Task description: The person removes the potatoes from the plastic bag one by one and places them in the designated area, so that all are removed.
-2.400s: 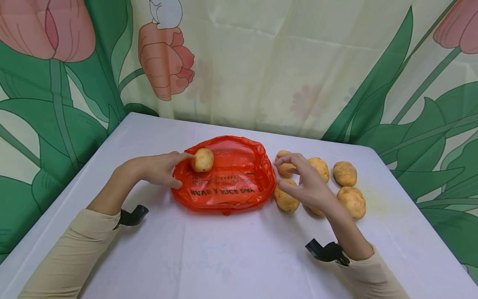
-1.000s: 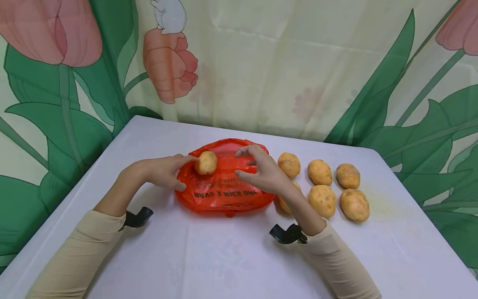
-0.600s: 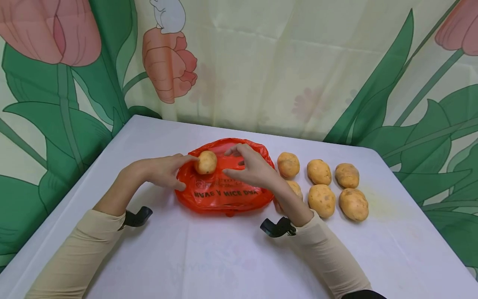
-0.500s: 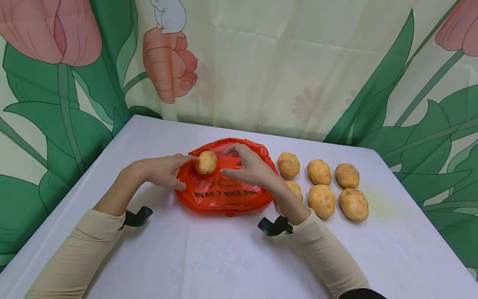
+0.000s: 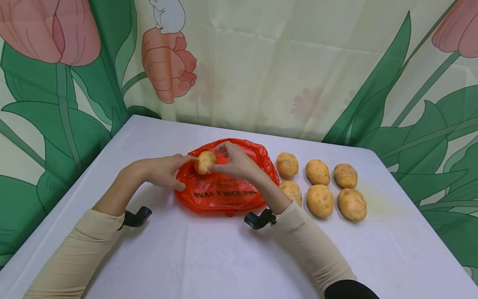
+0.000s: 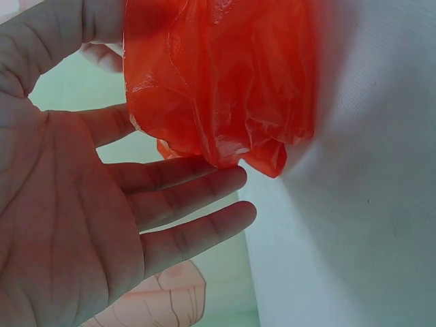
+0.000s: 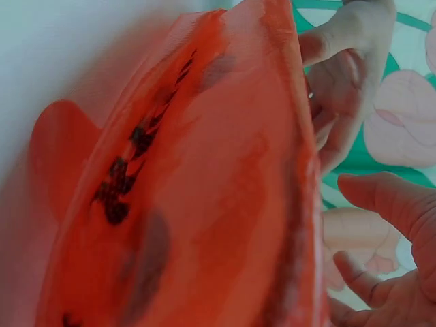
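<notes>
A red plastic bag (image 5: 239,199), its mouth spread wide, sits mid-table with printed lettering on it. One potato (image 5: 205,162) shows within its outline at the left. My left hand (image 5: 162,170) is at the bag's left side, index fingertip against the potato's left edge in the head view. In the left wrist view its lower fingers lie straight along the red plastic. Over the bag's mouth reaches my right hand (image 5: 237,162), thumb and fingers apart, the thumb tip overlapping the potato's right edge. In the right wrist view those fingers are spread and the bag wall hides the potato.
Right of the bag several potatoes (image 5: 320,200) lie on the white tablecloth (image 5: 209,257). The nearest potato (image 5: 290,191) is partly behind my right forearm. A printed curtain (image 5: 261,62) hangs behind the table. Each wrist wears a black camera mount (image 5: 138,216).
My right hand has moved left, from over the potatoes on the right, across the bag to the potato in it. My left hand stays at the bag's left side.
</notes>
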Demonstrator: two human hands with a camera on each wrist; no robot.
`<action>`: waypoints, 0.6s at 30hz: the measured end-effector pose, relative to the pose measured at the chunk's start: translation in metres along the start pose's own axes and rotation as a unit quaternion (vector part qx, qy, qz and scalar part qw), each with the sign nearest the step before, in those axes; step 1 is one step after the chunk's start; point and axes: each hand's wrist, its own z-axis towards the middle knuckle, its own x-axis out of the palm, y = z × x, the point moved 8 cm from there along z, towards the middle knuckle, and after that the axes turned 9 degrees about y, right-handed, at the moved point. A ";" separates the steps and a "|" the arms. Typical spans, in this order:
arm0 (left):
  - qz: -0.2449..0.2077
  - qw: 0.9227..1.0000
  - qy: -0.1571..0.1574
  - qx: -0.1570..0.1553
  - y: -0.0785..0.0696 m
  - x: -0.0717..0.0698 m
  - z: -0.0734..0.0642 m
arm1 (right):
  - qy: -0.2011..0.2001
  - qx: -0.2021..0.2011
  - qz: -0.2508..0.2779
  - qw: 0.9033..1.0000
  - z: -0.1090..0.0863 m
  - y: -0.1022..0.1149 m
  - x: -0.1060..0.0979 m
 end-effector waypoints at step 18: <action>0.004 1.000 0.002 -0.003 -0.002 0.000 0.000 | -0.005 0.054 0.030 0.998 0.026 -0.003 0.016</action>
